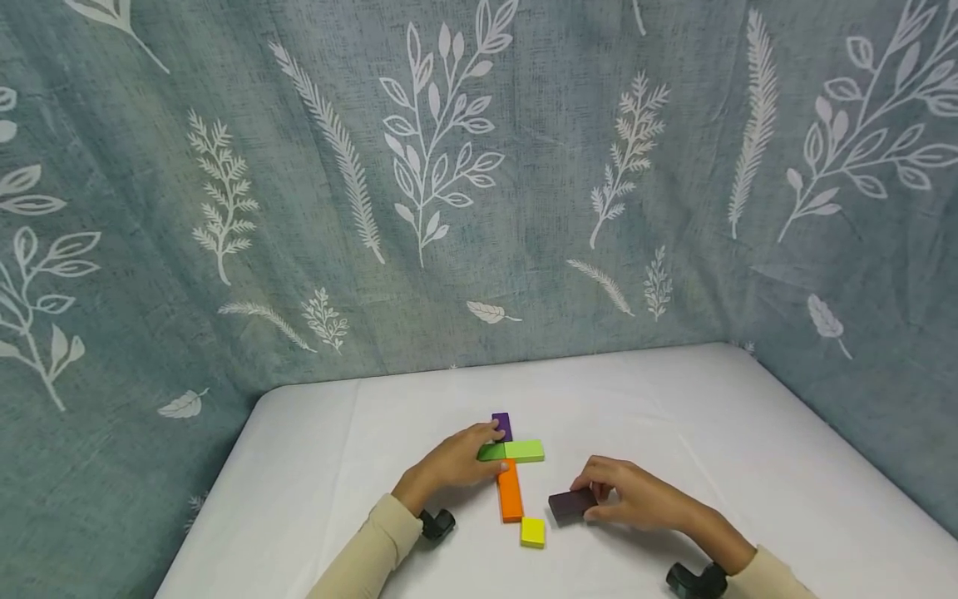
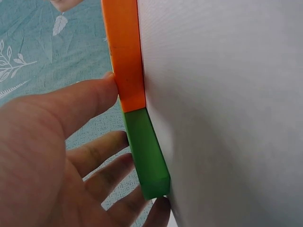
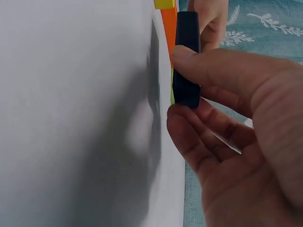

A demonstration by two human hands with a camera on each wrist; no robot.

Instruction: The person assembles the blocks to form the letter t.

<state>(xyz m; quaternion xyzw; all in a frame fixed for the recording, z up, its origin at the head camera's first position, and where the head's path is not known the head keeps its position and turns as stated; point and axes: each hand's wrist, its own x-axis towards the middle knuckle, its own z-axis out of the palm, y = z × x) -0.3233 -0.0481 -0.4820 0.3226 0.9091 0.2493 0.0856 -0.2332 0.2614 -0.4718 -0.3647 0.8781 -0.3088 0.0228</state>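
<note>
My right hand [image 1: 632, 495] pinches a dark, nearly black rectangular block [image 1: 571, 506] between thumb and fingers, to the right of several coloured blocks. The right wrist view shows this dark block [image 3: 187, 30] held just off the white surface. With fingers spread, my left hand [image 1: 464, 456] touches the laid-out blocks. Its thumb rests against the orange block [image 2: 127, 56], and its other fingers lie along the green block [image 2: 146, 146]. In the head view the fingertips reach the purple block [image 1: 505, 426]. A light green block [image 1: 525, 451] lies end to end with the green one.
A yellow square block [image 1: 533, 532] sits at the near end of the orange block. The white-covered table [image 1: 644, 391] extends around the blocks. Behind and beside it hangs a teal cloth [image 1: 539, 274] with white leaf prints.
</note>
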